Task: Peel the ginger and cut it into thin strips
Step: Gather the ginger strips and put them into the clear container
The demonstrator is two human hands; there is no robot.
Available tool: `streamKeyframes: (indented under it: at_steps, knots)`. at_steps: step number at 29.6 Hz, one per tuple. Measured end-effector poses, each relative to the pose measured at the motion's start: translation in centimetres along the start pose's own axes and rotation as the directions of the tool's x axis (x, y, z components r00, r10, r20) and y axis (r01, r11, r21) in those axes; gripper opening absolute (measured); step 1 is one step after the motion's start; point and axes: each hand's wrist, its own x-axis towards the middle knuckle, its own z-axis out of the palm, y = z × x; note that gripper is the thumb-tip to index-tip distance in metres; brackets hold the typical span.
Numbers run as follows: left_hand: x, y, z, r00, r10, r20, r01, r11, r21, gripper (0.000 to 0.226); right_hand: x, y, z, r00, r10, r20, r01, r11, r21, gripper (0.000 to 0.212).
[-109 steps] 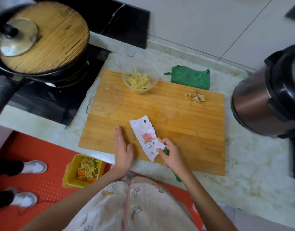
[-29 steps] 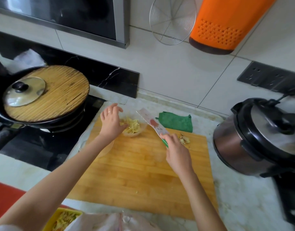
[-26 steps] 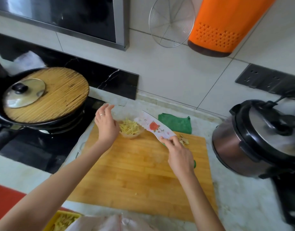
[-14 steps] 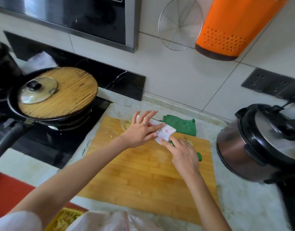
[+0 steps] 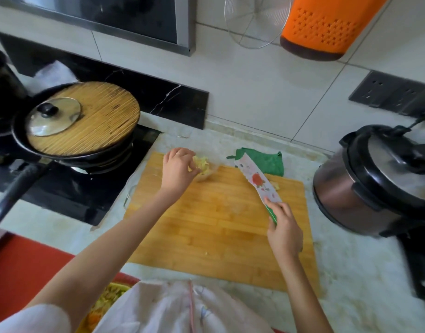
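The cutting board (image 5: pixel 218 227) shows open wood across its middle and near edge, with room to lay the blade down, though the rice cooker (image 5: pixel 375 186) crowds its right edge. The right hand (image 5: pixel 284 228) is clamped on the knife (image 5: pixel 257 182), blade lifted toward the far right corner, likely to keep it clear. The left hand (image 5: pixel 178 170) curls its fingers over the bowl (image 5: pixel 210 173) at the far edge, where the ginger strips (image 5: pixel 202 164) lie — whether it pinches any, I cannot tell.

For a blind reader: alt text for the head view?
A person's left hand is at a clear bowl of ginger strips on the far edge of a wooden cutting board; the right hand grips a floral knife, blade pointing away. A covered pan sits left.
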Motion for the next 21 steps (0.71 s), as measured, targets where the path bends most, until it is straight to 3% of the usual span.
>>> streamKeyframes:
  at_steps: [2, 5, 9, 11, 14, 16, 21]
  knots:
    - [-0.9, 0.1, 0.2, 1.0, -0.026, -0.016, 0.025, 0.997, -0.074, 0.024, -0.7, 0.0, 0.3, 1.0, -0.022, -0.003, 0.022, 1.0, -0.002, 0.066]
    - [-2.5, 0.6, 0.8, 1.0, -0.024, -0.014, 0.02, 0.975, -0.222, 0.033, -1.7, 0.0, 0.8, 0.983, -0.177, -0.053, 0.164, 0.968, -0.189, 0.076]
    - [-4.4, 1.9, 0.7, 0.979, 0.15, -0.136, -0.174, 0.965, -0.194, 0.03, -2.2, 0.0, 0.9, 0.921, -0.387, -0.045, 0.359, 0.888, -0.287, 0.073]
    - [-5.1, 2.7, 0.7, 0.921, 0.381, -0.086, -0.389, 0.915, -0.104, 0.032, -2.0, -0.2, 0.8, 0.897, -0.441, 0.004, 0.422, 0.855, -0.303, 0.074]
    - [-5.9, 3.8, 1.1, 0.75, 0.658, 0.069, -0.66, 0.751, 0.015, 0.038, -1.8, -0.5, 0.8, 0.862, -0.505, 0.04, 0.492, 0.814, -0.308, 0.074]
    - [-6.4, 4.4, 1.3, 0.686, 0.712, 0.15, -0.723, 0.69, 0.036, 0.045, -1.6, -0.7, 0.7, 0.841, -0.539, 0.039, 0.523, 0.793, -0.312, 0.072]
    - [-5.5, 4.4, 1.6, 0.627, 0.739, 0.246, -0.776, 0.622, 0.109, 0.049, -1.3, -1.0, 0.3, 0.8, -0.6, 0.03, 0.577, 0.755, -0.311, 0.061]
